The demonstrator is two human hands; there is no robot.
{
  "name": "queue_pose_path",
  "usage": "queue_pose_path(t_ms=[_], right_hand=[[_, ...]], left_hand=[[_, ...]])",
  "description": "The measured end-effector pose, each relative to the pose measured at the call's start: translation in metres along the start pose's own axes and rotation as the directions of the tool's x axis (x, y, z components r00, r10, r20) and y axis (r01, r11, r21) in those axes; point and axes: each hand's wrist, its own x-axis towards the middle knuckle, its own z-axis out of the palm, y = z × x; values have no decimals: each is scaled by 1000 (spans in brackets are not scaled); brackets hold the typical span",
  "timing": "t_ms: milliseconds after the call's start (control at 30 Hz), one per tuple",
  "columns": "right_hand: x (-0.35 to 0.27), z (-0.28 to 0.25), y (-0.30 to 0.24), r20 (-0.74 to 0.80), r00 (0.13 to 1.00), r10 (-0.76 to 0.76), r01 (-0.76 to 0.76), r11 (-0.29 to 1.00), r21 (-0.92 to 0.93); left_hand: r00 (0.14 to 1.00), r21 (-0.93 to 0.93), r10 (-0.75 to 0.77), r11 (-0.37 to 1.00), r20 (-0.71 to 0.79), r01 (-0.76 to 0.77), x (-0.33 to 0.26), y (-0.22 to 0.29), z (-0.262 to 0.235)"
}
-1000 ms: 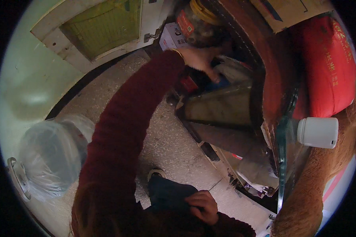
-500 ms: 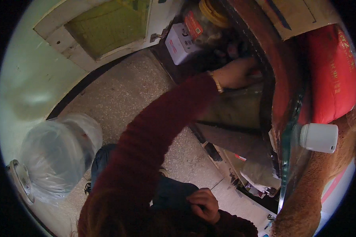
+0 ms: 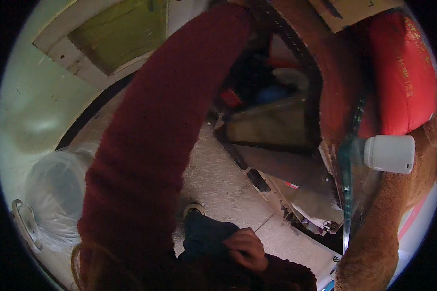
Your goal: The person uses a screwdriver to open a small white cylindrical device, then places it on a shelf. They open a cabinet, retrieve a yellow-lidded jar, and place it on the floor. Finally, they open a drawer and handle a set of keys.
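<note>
My left arm, in a maroon sleeve (image 3: 155,126), stretches across the view to the far upper part of a dark open cabinet (image 3: 315,92). Its hand is out of sight at the top edge, so what it touches does not show. Inside the cabinet, beside the sleeve, lie a small red item (image 3: 231,97), a blue item (image 3: 273,93) and dark things too dim to name. My right hand (image 3: 246,248) rests on my knee in dark trousers (image 3: 204,235), its fingers loosely curled, with nothing seen in them.
An open cabinet door (image 3: 58,53) stands at the far left. A bin with a clear plastic bag (image 3: 58,189) is near left. On the glass-edged top at right are a white bottle (image 3: 390,153), a red bag (image 3: 405,82) and brown plush fabric (image 3: 374,233). Cardboard (image 3: 357,12) lies beyond.
My left arm has reached farther up and left, and its hand has gone from sight. The sleeve now covers the white box and yellow-lidded jar. My right hand stays on the knee.
</note>
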Motion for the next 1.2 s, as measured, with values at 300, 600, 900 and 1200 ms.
queue_pose_path(t_ms=[300,600,900,1200], right_hand=[[-1,9,-4,-88,994,-69,77,992,96],[24,48,-8,29,938,-345,340,933,117],[46,62,23,50,977,-209,182,929,322],[149,145,210,248,919,306,-319,948,13]], left_hand=[[983,26,-127,992,135,124,9,-17,-12],[942,-245,-336,912,13,329,-96,5,-59],[901,-7,-219,971,374,239,-278,-3,-92],[735,86,-210,975,645,203,-446,-21,-71]])
